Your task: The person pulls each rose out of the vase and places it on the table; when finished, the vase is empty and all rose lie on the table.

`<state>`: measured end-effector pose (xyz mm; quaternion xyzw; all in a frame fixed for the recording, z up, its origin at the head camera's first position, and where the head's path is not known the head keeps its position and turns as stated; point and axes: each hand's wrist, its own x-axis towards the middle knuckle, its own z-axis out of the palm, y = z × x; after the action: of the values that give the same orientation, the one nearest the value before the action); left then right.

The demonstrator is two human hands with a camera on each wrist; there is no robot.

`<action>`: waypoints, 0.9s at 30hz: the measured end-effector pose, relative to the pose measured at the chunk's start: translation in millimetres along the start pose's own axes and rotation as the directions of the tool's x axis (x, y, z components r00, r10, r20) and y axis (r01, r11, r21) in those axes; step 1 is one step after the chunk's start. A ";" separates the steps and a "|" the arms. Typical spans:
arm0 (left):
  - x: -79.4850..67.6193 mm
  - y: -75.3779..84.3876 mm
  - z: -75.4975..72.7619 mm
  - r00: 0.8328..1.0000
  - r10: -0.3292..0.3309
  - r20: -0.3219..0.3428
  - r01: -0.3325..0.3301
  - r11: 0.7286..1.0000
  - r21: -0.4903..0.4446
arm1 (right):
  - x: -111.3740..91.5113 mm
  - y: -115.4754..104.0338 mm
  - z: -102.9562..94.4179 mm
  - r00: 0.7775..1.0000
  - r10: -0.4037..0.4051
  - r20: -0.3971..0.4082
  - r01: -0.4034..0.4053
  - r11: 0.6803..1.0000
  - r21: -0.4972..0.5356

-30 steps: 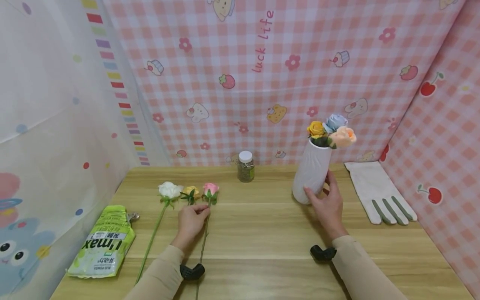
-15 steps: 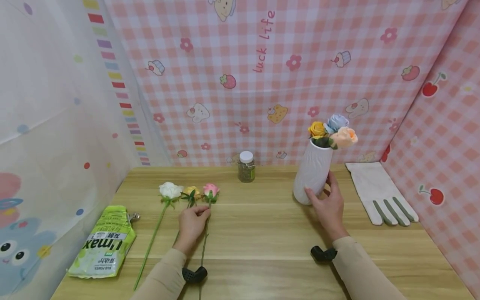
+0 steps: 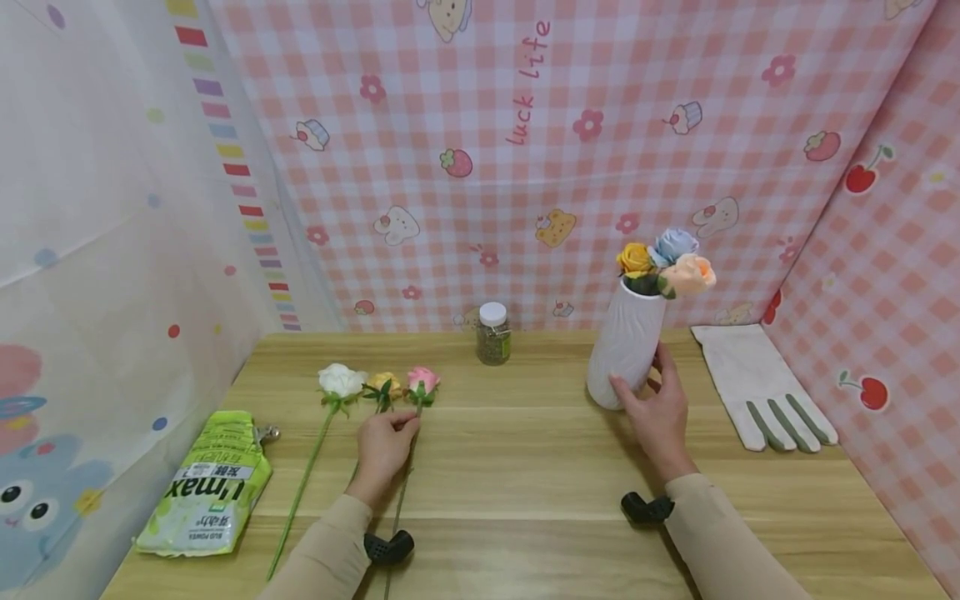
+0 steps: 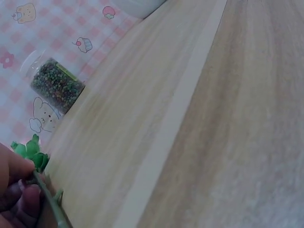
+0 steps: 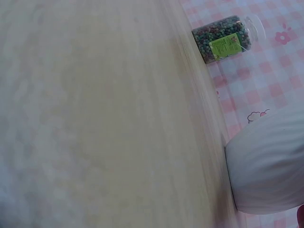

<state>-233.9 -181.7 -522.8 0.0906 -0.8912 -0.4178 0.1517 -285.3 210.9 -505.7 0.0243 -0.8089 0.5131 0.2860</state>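
At the far left, a glossy green-and-white plastic pouch (image 3: 206, 492) lies on the wood-grain table (image 3: 525, 475), its printed lettering upside down. Beside it is a white, full-headed artificial rose (image 3: 341, 381), its bloom towards the back wall and its straight green stem slanting towards the near edge. Next comes a yellow artificial rose (image 3: 384, 385) with dark green sepals, its stem partly hidden by the left hand (image 3: 386, 446). That hand pinches a pink artificial rose (image 3: 422, 382) by its thin stem, just below the head, thumb and finger closed together. The pink bloom also points to the back wall, its long axis running nearly straight towards the person, the stem passing beside the wrist. The left wrist view adds a small green nub on this stem and glossy, pointed sepals by the fingertips.

Near the back, a clear, white-capped jar (image 3: 493, 340) stands upright; the wrist views show multicoloured granules inside, and the right one its green label.

Farther right, the right hand (image 3: 660, 417) grips a white, ridged vase (image 3: 625, 346) low down, thumb in front, fingers bent behind. Its mouth faces up, its axis leaning right in the head view, with yellow, pale blue and peach blooms (image 3: 688, 275) above the rim. At the far right, a white fabric glove (image 3: 757, 383) with grey-green strips lies flat, fingers towards the person.
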 end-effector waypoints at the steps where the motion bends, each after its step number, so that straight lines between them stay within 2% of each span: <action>1: 0.1 0.4 -0.6 1.000 -0.001 0.000 0.001 1.000 0.006 | -0.1 0.1 0.1 1.000 0.001 0.001 -0.001 1.000 -0.002; 27: 1.0 -0.6 -7.4 0.998 0.056 -0.031 -0.053 0.994 0.091 | -1.1 -1.9 -0.7 1.000 0.014 0.004 -0.014 1.000 -0.007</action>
<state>-232.2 -187.6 -518.5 0.0802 -0.9087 -0.3711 0.1738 -283.5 210.3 -504.5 0.0186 -0.8112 0.5125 0.2809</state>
